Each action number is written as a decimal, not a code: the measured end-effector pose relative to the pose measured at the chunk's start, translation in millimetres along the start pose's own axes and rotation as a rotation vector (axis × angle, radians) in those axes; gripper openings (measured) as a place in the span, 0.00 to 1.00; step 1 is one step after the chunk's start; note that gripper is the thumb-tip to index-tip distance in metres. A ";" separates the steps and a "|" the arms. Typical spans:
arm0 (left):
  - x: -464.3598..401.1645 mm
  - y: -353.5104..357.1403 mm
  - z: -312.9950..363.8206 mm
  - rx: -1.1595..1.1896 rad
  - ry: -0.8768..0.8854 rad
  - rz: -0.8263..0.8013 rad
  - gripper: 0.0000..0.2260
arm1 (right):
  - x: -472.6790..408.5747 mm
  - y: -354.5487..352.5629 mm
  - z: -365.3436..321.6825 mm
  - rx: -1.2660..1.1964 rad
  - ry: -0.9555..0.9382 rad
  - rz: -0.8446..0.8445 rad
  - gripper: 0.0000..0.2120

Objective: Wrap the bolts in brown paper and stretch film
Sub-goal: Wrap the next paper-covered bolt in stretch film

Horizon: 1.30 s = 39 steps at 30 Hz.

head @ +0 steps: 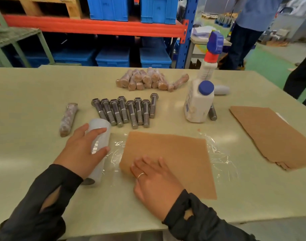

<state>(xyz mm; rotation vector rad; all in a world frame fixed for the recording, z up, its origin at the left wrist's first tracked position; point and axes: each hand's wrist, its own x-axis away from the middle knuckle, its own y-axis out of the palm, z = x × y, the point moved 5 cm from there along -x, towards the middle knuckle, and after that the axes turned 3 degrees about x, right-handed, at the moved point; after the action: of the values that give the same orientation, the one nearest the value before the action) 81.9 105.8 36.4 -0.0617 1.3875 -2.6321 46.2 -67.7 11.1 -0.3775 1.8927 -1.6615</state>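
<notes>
A brown paper sheet (174, 159) lies on a spread piece of clear stretch film (220, 153) near the table's front. My left hand (82, 150) grips the stretch film roll (100, 136) at the sheet's left edge. My right hand (154, 183) rests flat on the sheet's near left corner, fingers spread. Several bare steel bolts (126, 110) lie in a row behind the sheet. One wrapped bolt (68, 119) lies to the left, and a pile of wrapped bolts (148, 79) sits further back.
Two white bottles stand at the right: one with a blue cap (199, 103), a spray bottle (209, 60) behind it, and a lone bolt (212, 113) beside them. A stack of brown paper (273, 136) lies far right. Racking with blue crates stands behind; people stand at the right.
</notes>
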 end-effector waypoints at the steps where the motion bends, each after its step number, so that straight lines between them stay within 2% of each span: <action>1: 0.2 -0.1 0.0 -0.004 -0.002 -0.004 0.24 | 0.7 -0.9 2.0 -0.006 -0.020 0.001 0.18; 5: 0.6 -0.3 1.7 -0.027 -0.016 -0.013 0.25 | 4.0 -0.2 6.1 0.025 -0.119 -0.025 0.20; 9: 1.9 1.1 4.1 -0.061 -0.037 -0.030 0.26 | 6.4 1.5 10.5 0.007 -0.107 -0.133 0.20; 12: 3.0 2.7 7.6 -0.087 -0.056 -0.044 0.27 | 6.7 0.2 16.5 -0.258 -0.130 -0.226 0.27; 16: 3.7 -3.0 14.9 -0.323 -0.052 0.026 0.31 | 8.0 -5.1 58.2 -0.237 0.055 -0.210 0.26; 19: 9.8 5.6 50.8 -0.323 0.145 0.132 0.30 | 16.3 3.7 82.8 -0.090 0.139 -0.350 0.29; 21: 15.2 31.2 77.8 -0.284 0.275 -0.019 0.28 | 20.6 10.8 84.4 -0.074 0.153 -0.416 0.30; 23: 19.8 65.2 90.5 -0.278 0.332 -0.249 0.25 | 22.8 11.9 82.1 -0.090 0.154 -0.440 0.30; 25: 24.7 87.6 87.3 -0.317 0.339 -0.341 0.26 | 21.2 4.8 82.5 -0.133 0.147 -0.459 0.31; 27: 26.8 96.2 78.5 -0.354 0.334 -0.336 0.28 | 8.1 -12.9 89.5 -0.208 0.180 -0.373 0.28; 30: 28.9 100.6 71.8 -0.347 0.346 -0.305 0.29 | -37.8 -36.8 106.4 -0.363 0.353 -0.168 0.18; 32: 29.2 99.9 73.0 -0.368 0.334 -0.319 0.29 | -78.4 -32.0 110.6 -0.431 0.445 -0.164 0.15; 35: 29.7 101.1 75.1 -0.331 0.329 -0.303 0.29 | -122.1 -4.5 105.5 -0.445 0.546 -0.257 0.19; 39: 29.8 96.0 74.3 -0.249 0.306 -0.275 0.29 | -139.4 13.5 109.8 -0.460 0.669 -0.206 0.28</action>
<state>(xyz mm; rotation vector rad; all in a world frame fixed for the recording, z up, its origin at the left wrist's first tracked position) 73.0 -13.1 -1.6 0.1359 1.9302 -2.7558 223.5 -74.4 25.9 -0.2062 2.8358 -1.5868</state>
